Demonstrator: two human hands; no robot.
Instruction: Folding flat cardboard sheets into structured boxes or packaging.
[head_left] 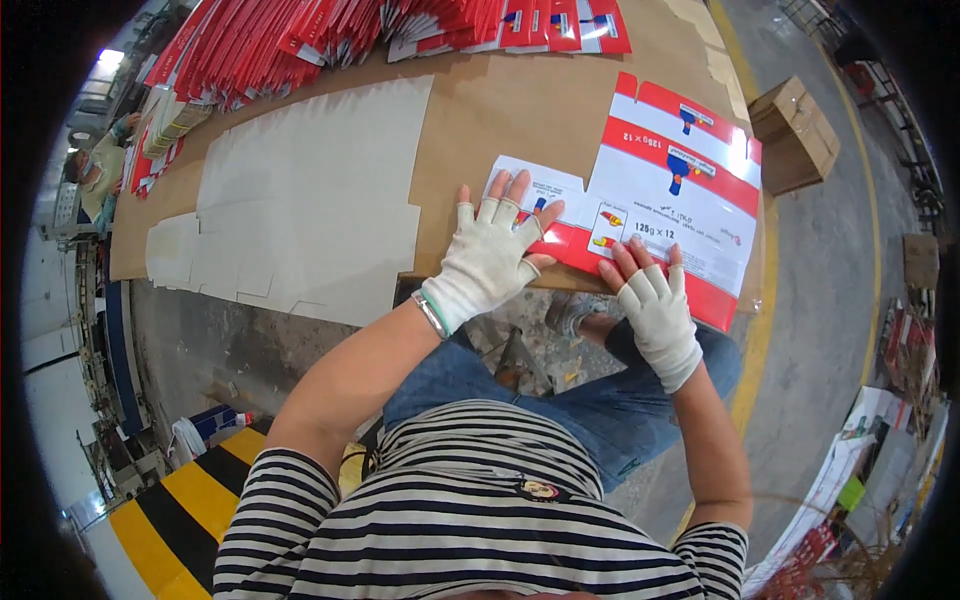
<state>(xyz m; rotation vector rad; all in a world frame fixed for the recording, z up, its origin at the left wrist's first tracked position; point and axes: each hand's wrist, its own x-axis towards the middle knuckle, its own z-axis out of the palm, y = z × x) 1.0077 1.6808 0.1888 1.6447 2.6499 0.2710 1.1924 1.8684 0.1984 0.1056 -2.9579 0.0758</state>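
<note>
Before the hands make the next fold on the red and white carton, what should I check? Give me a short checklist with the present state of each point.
1. Left hand flat on the carton: ok, palm down, fingers spread on its left part.
2. Right hand on the carton: ok, fingers press its near edge.
3. Carton lies flat on the table: ok, though its near right corner hangs over the table edge.
4. Space around the carton: ok, the white sheets lie apart to the left, the red stack at the far edge.
5. Gloves whole: ok, fingertips bare.
6. Crease lines in good state: cannot tell.
</note>
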